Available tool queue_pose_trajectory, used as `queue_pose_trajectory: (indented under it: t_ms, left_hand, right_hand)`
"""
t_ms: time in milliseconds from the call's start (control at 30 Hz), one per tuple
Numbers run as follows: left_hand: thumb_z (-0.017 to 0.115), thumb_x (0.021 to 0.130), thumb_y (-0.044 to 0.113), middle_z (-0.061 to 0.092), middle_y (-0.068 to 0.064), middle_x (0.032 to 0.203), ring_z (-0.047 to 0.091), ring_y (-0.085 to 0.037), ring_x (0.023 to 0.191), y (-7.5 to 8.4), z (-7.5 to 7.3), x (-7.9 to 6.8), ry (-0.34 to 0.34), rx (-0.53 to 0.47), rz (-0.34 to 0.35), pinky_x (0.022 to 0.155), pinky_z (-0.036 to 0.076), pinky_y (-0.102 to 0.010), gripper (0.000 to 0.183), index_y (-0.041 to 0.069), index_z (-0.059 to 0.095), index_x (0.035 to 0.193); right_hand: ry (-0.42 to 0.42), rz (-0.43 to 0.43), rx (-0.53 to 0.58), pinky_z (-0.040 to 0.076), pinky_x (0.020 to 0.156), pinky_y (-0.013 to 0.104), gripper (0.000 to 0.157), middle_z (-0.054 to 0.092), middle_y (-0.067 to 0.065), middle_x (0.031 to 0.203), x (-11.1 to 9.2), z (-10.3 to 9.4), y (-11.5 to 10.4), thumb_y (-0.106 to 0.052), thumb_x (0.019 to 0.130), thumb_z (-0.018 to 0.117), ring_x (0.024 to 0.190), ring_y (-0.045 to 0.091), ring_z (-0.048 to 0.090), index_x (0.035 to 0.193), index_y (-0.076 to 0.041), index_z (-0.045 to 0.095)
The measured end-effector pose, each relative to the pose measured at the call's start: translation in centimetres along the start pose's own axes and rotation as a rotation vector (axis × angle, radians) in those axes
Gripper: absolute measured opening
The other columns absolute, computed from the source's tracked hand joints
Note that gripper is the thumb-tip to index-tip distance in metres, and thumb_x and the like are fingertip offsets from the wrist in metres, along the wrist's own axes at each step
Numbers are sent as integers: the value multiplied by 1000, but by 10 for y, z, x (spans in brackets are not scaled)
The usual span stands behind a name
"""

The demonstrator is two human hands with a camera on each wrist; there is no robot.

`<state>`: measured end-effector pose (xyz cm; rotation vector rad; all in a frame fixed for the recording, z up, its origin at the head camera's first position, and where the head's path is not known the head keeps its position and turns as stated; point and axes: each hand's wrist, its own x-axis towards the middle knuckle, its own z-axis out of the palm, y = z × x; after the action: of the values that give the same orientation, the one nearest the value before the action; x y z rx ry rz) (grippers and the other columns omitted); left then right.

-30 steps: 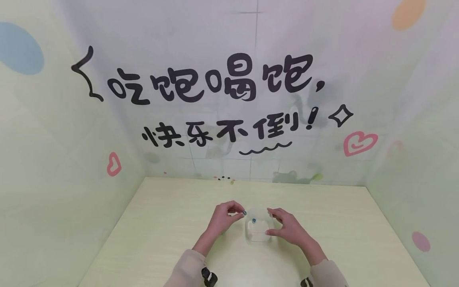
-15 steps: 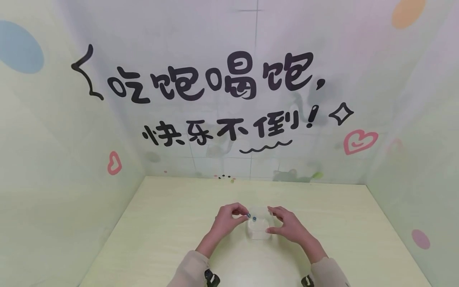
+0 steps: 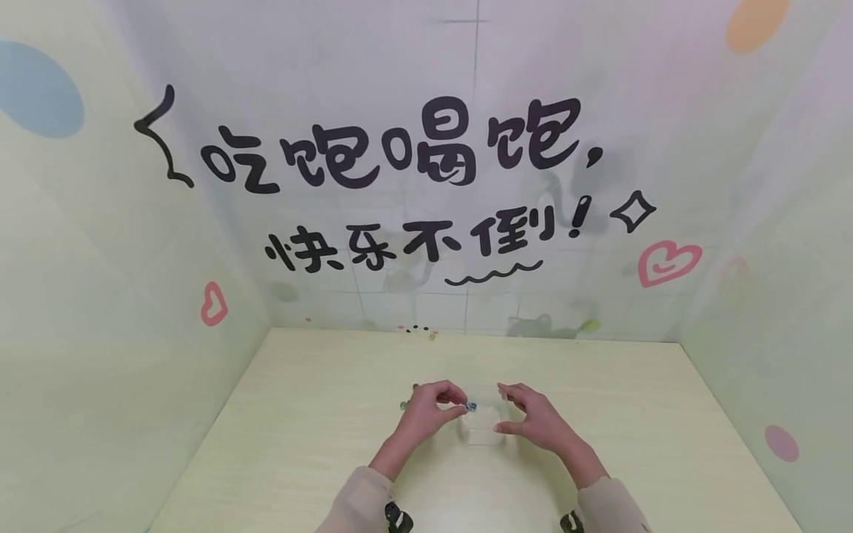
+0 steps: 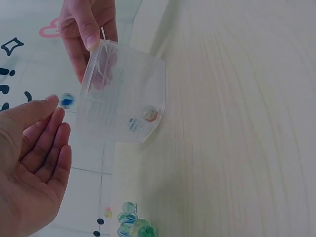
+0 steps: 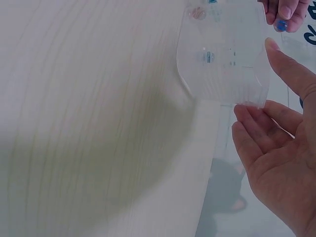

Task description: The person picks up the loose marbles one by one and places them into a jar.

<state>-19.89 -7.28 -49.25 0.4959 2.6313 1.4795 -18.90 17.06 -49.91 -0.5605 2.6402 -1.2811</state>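
Note:
A clear plastic container stands on the table in front of the person. My right hand holds its right side, the thumb at the rim and the other fingers against the wall. The left hand is at the container's left rim, a blue marble pinched at its fingertips; in the left wrist view that marble is slightly blurred. Through the container's wall show a marble with orange colouring and a blue-streaked marble, low inside.
Several clear marbles with green and blue streaks lie in a cluster on the table, mostly hidden behind the left hand in the head view. The pale wood table meets printed curtain-like walls at the back and sides.
My left hand has moved right with the blue marble, from beside the container to over its left rim. Loose marbles show beyond that hand now. The right hand and container stay almost still.

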Motion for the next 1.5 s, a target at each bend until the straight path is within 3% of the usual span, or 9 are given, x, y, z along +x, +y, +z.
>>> queue_pose_trajectory:
  t_ms: [233,533,867,1100,1500]
  left_hand:
    - [75,88,15,75,-1,95,70,-18,94,-3,-3,0,22,24,19,89,58,-32,9,12,73,97]
    - [75,88,12,75,-4,95,69,-17,91,-12,-19,-5,68,-16,-11,85,59,-34,8,11,73,95]
    - [74,88,12,75,-4,95,70,-18,90,-27,-35,-10,101,3,-45,83,60,-34,8,11,72,96]
    - [74,88,10,75,-4,94,70,-17,89,-35,-44,-11,149,7,-47,82,58,-27,7,11,73,95]
    - [74,87,8,75,-3,94,68,-19,92,-48,-47,-15,233,4,-78,93,57,-45,10,10,72,97]
  right_hand:
    - [9,14,5,44,108,56,72,57,25,132,0,1,-1,-18,84,80,124,45,55,143,6,46]
    - [4,18,-2,44,108,55,73,58,23,131,-2,1,-2,-19,84,80,126,45,54,143,7,46]
    - [10,-1,-2,44,108,55,73,57,25,131,-3,1,-2,-19,85,79,126,45,54,143,8,44]
    - [6,-33,-2,42,108,56,73,57,26,129,-2,1,-3,-18,86,78,125,47,54,143,11,43]
    - [-2,-26,22,41,109,57,74,55,29,132,-3,1,-1,-18,86,78,128,48,52,143,11,42]
